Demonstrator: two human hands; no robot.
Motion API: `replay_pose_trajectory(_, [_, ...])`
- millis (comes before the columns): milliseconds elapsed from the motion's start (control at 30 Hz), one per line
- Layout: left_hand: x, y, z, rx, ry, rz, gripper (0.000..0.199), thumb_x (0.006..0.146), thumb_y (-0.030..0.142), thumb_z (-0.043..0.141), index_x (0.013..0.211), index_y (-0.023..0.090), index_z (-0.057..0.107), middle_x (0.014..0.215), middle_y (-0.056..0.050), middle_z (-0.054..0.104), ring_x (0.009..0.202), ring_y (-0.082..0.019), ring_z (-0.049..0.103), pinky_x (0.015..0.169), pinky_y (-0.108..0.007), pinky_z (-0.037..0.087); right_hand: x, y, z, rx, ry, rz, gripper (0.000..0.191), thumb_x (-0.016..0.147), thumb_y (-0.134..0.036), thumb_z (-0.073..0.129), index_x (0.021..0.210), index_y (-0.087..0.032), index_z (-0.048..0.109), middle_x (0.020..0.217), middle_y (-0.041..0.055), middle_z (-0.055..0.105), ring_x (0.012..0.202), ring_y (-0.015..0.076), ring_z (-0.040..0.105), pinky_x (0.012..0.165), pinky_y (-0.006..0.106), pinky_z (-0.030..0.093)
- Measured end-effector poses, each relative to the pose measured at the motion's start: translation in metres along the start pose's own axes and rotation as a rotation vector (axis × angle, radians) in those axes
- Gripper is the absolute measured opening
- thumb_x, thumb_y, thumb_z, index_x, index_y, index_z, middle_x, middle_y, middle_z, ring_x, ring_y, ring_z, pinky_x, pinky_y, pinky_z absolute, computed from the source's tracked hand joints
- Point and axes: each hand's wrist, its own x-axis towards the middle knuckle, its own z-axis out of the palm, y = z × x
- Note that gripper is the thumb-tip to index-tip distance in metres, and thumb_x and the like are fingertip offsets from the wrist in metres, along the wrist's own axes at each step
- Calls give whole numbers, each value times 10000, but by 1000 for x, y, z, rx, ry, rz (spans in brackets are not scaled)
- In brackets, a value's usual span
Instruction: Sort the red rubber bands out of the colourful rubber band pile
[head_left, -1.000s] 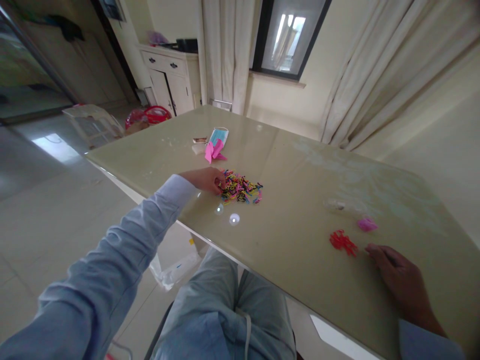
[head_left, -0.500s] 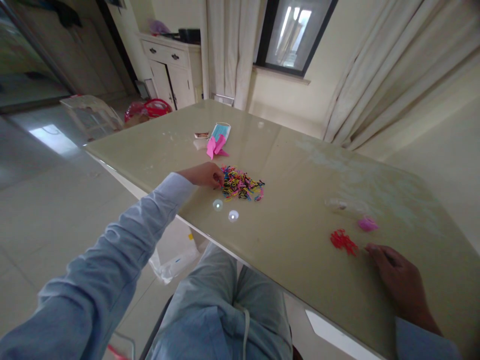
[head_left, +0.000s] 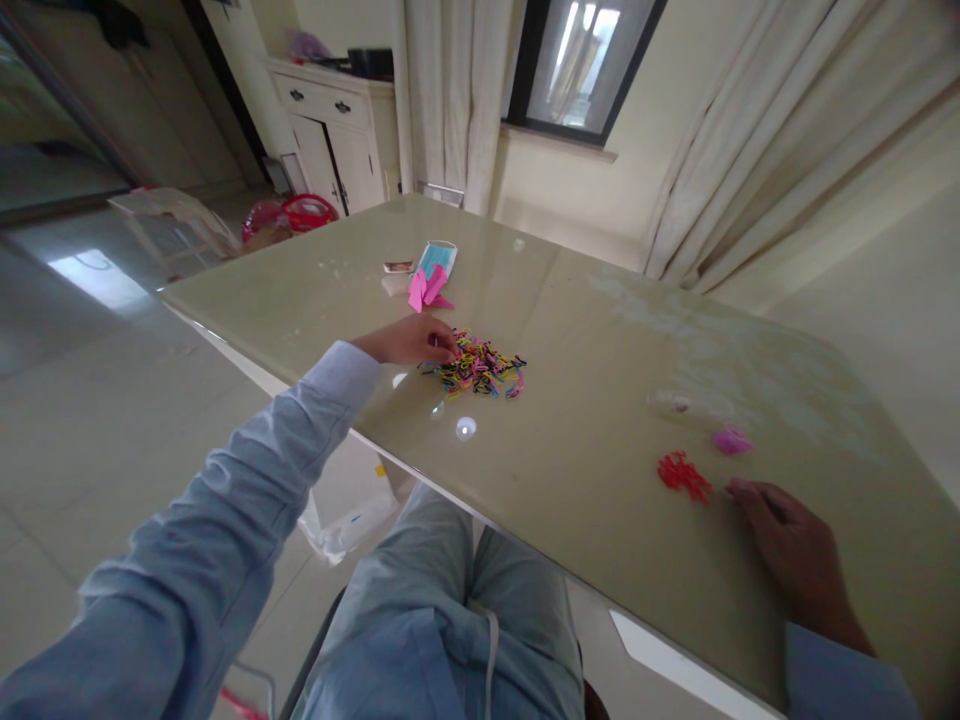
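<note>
- A glossy, olive-toned table (head_left: 570, 480) fills the middle; beyond stand a white cabinet (head_left: 349, 150), 2 pale curtains (head_left: 787, 130) and a dark-framed window (head_left: 581, 65).
- The multicoloured pile of small loops (head_left: 486, 370) lies left of centre, near pink paper (head_left: 429, 288); a red pile (head_left: 683, 477) sits at right.
- Left hand (head_left: 416, 338): bent fingers at the multicoloured pile; cannot tell whether they grip any.
- Right hand (head_left: 795, 540): curled beside the red pile, contents unclear.
- Since 0.5 s ago, the left hand has shifted, uncovering loops at the pile's left edge.
</note>
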Motion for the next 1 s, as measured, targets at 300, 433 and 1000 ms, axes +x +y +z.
replay_pose_trajectory(300, [14, 57, 72, -723, -138, 3, 416, 726, 463, 832, 880, 104, 691, 795, -54, 694, 563, -68, 535, 512, -192, 413, 4, 13, 5, 38, 27, -113, 492, 701, -654, 527, 771, -193, 683, 786, 103, 700, 772, 289, 634, 733, 392, 471])
replay_pose_trajectory(433, [25, 70, 105, -960, -79, 2, 441, 698, 460, 862, 900, 100, 707, 769, -48, 680, 553, -60, 513, 512, -196, 393, 1, 15, 6, 48, 37, -174, 462, 760, -629, 521, 772, -193, 674, 743, 75, 678, 718, 238, 604, 682, 347, 444])
replay_pose_trajectory(1000, [89, 136, 183, -664, -120, 35, 390, 814, 349, 715, 1106, 93, 754, 715, -26, 657, 537, -56, 463, 499, -186, 362, 4, 25, 12, 96, 46, -299, 401, 863, -529, 508, 707, -177, 619, 652, 23, 572, 641, 164, 513, 621, 286, 381])
